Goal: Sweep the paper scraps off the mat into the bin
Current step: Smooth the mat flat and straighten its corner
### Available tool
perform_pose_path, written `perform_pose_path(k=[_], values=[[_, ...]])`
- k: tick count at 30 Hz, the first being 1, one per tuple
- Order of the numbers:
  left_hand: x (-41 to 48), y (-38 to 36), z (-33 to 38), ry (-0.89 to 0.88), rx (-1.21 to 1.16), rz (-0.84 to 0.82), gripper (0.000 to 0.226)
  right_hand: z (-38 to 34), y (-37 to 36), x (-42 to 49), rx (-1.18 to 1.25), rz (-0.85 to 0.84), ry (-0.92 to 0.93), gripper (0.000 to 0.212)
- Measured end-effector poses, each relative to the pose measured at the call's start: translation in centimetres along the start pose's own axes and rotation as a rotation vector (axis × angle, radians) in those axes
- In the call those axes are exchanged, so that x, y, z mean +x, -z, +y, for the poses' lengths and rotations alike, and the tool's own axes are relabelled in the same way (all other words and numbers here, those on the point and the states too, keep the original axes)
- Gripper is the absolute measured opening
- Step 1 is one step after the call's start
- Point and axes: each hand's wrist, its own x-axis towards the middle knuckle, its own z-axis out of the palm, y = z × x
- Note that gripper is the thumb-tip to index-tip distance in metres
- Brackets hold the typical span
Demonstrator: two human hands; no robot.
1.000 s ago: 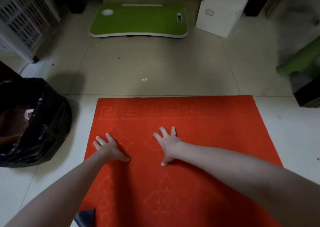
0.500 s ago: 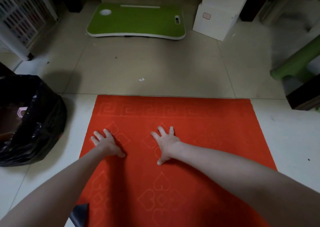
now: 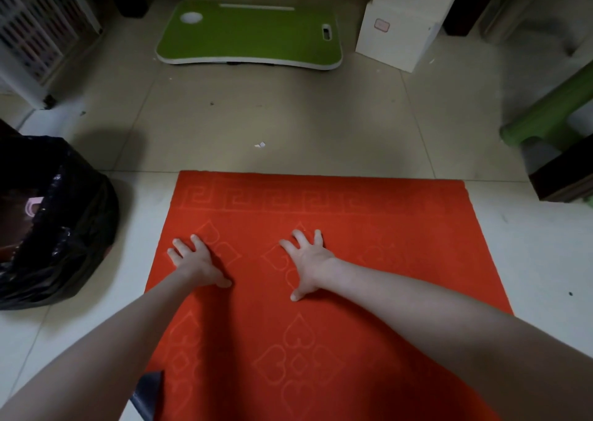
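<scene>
- Here the red mat (image 3: 353, 260) fills the lower centre of the frame, flat on the pale floor (image 3: 288, 115); it has a key-pattern border along its far edge and pressed heart shapes across the middle.
- The left hand (image 3: 197, 261) lies palm down on the mat near its left edge, fingers spread toward the upper left, thumb out to the right; its grip is apart and holds nothing.
- The right hand (image 3: 308, 260) lies palm down near the mat's centre, fingers fanned toward the top of the frame, thumb pointing down; its grip is likewise apart and empty.
- Both bare forearms reach in from the bottom corners.
- One small white paper scrap (image 3: 260, 145) sits on the floor just beyond the mat's far edge, at mid frame.
- The bin (image 3: 73, 244), lined with a black bag, stands at the left edge, near the mat's left side but apart from it.
- A green lap desk (image 3: 250, 35) lies at the top centre, a white box (image 3: 404, 25) to its right.
</scene>
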Motion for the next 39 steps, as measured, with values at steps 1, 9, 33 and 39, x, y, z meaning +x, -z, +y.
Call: perform_pose_path(k=[1, 9, 33, 39], values=[[0.0, 0.0, 0.0, 0.000, 0.000, 0.000, 0.139, 0.0, 0.0, 0.0, -0.003, 0.001, 0.001, 0.122], [-0.2, 0.0, 0.2, 0.012, 0.010, -0.015, 0.139, -0.3, -0.1, -0.1, -0.025, -0.014, -0.012, 0.123], [-0.6, -0.4, 0.1, 0.013, 0.014, 0.001, 0.139, -0.4, -0.3, -0.3, -0.025, -0.023, -0.009, 0.123], [-1.8, -0.4, -1.6, -0.144, 0.091, 0.218, 0.091, 0.0, 0.0, 0.0, -0.044, -0.004, -0.046, 0.126]])
